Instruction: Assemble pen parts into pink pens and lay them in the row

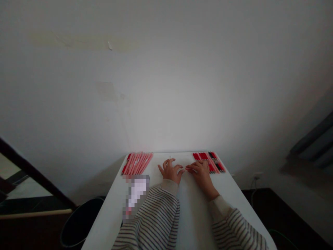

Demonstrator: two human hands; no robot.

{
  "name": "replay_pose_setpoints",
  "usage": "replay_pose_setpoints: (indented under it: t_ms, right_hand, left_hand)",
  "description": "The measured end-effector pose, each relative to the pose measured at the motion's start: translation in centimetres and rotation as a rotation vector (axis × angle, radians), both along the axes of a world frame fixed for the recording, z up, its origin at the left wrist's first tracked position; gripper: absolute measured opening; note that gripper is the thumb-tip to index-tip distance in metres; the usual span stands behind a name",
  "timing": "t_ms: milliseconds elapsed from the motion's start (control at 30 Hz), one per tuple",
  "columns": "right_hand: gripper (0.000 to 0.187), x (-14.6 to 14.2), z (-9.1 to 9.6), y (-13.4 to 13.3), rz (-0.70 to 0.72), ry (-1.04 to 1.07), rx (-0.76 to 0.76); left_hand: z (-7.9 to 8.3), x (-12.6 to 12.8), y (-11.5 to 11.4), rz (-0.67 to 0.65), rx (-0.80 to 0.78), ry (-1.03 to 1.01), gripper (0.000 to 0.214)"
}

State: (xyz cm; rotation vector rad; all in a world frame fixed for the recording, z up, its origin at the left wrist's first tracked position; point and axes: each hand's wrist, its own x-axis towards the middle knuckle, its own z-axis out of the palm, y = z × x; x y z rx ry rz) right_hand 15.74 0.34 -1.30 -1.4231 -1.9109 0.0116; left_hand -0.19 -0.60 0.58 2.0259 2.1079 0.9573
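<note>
On a white counter [195, 222], my right hand [201, 171] pinches a small pink piece [187, 168]; I can't tell whether my curled left hand [171, 171] grips anything. Pink sticks [137, 164] lie left.

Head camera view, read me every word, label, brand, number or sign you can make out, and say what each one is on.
No text can be read.
Left pen pile: pale marks, too small and blurred to read.
Right pen pile: too blurred to make out any lettering.
Pixelated item: blocked out, unreadable.
Wall: no lettering visible.
</note>
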Motion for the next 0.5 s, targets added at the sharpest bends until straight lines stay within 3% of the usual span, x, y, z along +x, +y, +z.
replay_pose_setpoints:
  t_ms: [500]
  right_hand:
    - [0.021, -0.46, 0.20, -0.30, 0.045, -0.096, -0.028]
  left_hand:
    - [0.36, 0.14, -0.11, -0.013, -0.092, -0.017, 0.007]
